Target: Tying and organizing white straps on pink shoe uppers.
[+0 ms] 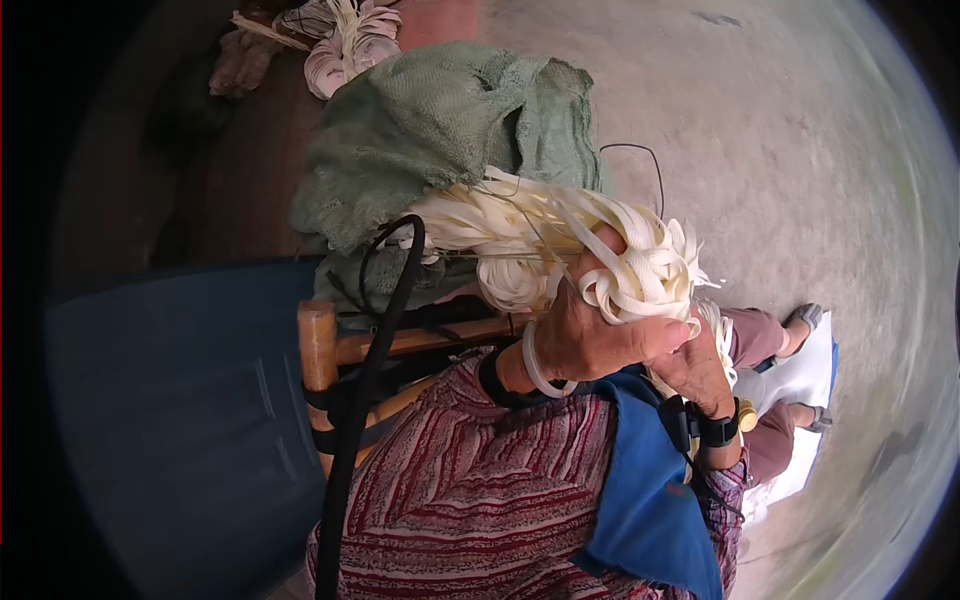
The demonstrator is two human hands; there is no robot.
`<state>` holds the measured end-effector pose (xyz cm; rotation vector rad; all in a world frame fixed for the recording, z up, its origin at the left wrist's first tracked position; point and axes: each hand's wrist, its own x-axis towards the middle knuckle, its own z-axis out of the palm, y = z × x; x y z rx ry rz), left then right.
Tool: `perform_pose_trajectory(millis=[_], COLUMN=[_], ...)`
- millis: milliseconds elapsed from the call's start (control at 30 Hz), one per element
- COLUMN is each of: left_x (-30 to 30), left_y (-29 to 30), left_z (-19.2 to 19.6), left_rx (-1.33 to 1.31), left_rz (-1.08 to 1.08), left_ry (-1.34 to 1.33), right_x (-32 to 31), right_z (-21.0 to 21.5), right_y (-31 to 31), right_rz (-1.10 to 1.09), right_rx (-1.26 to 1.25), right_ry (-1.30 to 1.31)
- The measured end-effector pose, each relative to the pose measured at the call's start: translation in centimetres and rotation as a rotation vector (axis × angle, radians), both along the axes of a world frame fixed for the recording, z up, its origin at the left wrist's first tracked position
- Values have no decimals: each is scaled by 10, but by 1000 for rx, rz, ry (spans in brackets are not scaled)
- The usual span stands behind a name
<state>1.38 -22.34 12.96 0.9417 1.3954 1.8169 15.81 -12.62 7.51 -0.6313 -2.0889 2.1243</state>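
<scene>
My left hand (597,335), with a white bangle and a black band at the wrist, is closed around a looped bundle of cream flat strips (650,265). Its thumb points toward my right hand, and the other fingers are partly buried in the loops. Close against it, my right hand (698,372), wearing a black wrist device, grips the lower edge of the same bundle; most of its fingers are hidden. More cream strips (465,218) trail left from the bundle toward a green woven sack (410,125).
A wooden chair frame (318,350) stands left of my arm, with a thick black cord (375,360) running past it. A blue cloth (640,490) hangs over my front. Pale coils (350,50) lie at the far left, and a white sheet (805,440) lies by the feet on the right.
</scene>
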Motion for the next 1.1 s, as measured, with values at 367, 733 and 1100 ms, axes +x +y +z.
perform_pose_trajectory(millis=[367, 733, 1100], left_x=[30, 31, -69], left_y=[-3, 6, -11], left_z=[-24, -22, 15], left_rx=[-69, 118, -343], left_rz=[-12, 40, -101], left_ry=[-311, -372, 257], right_x=[-53, -75, 2], right_z=[-52, -59, -49], right_y=[-30, -52, 19], right_rz=[-59, -206, -436], right_rx=[267, -108, -783], right_ry=[567, 718, 411])
